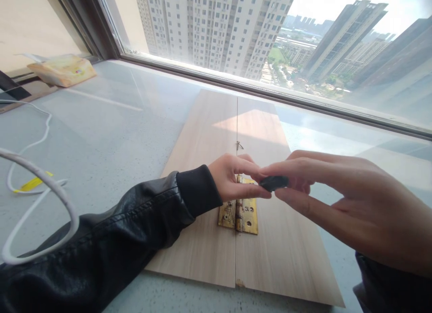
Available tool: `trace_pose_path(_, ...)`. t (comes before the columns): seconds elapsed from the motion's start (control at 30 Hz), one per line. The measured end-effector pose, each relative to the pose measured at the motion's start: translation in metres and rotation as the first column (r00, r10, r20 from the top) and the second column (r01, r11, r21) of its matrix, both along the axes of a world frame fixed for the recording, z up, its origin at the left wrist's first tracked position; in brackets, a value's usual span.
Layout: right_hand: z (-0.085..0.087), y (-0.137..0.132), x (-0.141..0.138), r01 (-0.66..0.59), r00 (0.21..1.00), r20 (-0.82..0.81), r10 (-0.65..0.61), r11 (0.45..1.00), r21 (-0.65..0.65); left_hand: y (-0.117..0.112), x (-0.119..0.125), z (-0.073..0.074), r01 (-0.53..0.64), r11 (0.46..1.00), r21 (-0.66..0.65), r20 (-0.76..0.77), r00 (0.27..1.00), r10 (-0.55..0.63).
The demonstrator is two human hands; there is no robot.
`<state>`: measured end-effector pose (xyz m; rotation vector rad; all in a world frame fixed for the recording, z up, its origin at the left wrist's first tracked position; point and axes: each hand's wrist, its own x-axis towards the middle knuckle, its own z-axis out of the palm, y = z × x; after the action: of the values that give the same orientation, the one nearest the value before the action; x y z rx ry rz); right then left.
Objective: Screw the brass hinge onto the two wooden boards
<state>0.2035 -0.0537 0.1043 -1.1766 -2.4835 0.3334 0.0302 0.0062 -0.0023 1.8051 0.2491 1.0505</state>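
Between the fingertips of my left hand [238, 178] and my right hand [351, 200] is a small dark, rounded piece [275, 183]; its exact kind does not show. Both hands pinch it, one from each side, above the boards. Beneath them a worn brass hinge [248, 221] lies across the seam of two pale wooden boards, the left board [195, 241] and the right board [280, 254]. A screw head shows in its left leaf, while holes are visible in the right leaf. My left hand hides the hinge's upper left part.
Tiny metal pieces, probably screws [239, 145], lie by the seam beyond the hinge. A white cable [72, 214] loops at the left, over my sleeve. A tissue pack [64, 71] sits far left on the speckled counter [135, 137], and a window frame [216, 81] runs behind.
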Motion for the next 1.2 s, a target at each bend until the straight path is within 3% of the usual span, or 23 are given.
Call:
trace_pose_path(0.13, -0.005, 0.003, 0.0, 0.019, 0.999, -0.034, -0.019, 1.0, 0.005, -0.001, -0.003, 0.006, -0.084, 0.996, 0.013, 0.008, 0.996, 0.084)
trace_pose_path(0.3, -0.015, 0.004, -0.01, 0.084, 0.996, 0.019, -0.089, 0.979, 0.187, -0.002, -0.004, 0.015, -0.216, 0.963, 0.161, 0.021, 0.976, 0.216)
trace_pose_path(0.4, -0.017, 0.003, -0.016, 0.13, 0.991, 0.003, -0.136, 0.948, 0.29, -0.001, -0.002, 0.012, -0.238, 0.947, 0.216, 0.083, 0.971, 0.225)
trace_pose_path(0.47, -0.016, 0.002, -0.016, 0.119, 0.993, -0.015, -0.119, 0.965, 0.235, 0.0, -0.002, 0.009, -0.209, 0.959, 0.193, 0.098, 0.976, 0.193)
trace_pose_path(0.6, -0.009, 0.002, -0.007, 0.028, 0.998, -0.054, -0.03, 0.999, -0.038, 0.005, -0.002, 0.005, -0.106, 0.985, 0.137, 0.099, 0.991, 0.093)
trace_pose_path(0.77, -0.007, 0.005, -0.001, 0.019, 0.994, -0.103, -0.03, 0.994, -0.104, 0.008, -0.004, 0.005, -0.028, 0.993, 0.117, 0.088, 0.996, 0.018)
trace_pose_path(0.9, -0.012, 0.006, 0.0, 0.043, 0.997, -0.065, -0.046, 0.998, -0.038, 0.006, -0.005, 0.011, -0.082, 0.972, 0.219, 0.043, 0.996, 0.074)
trace_pose_path(1.07, -0.014, 0.006, -0.002, 0.07, 0.997, -0.018, -0.069, 0.994, 0.086, -0.001, -0.001, 0.018, -0.308, 0.903, 0.3, 0.049, 0.95, 0.308)
trace_pose_path(1.2, -0.012, 0.003, -0.006, 0.043, 0.998, 0.029, -0.049, 0.981, 0.191, -0.003, 0.0, 0.019, -0.28, 0.895, 0.348, 0.047, 0.958, 0.282)
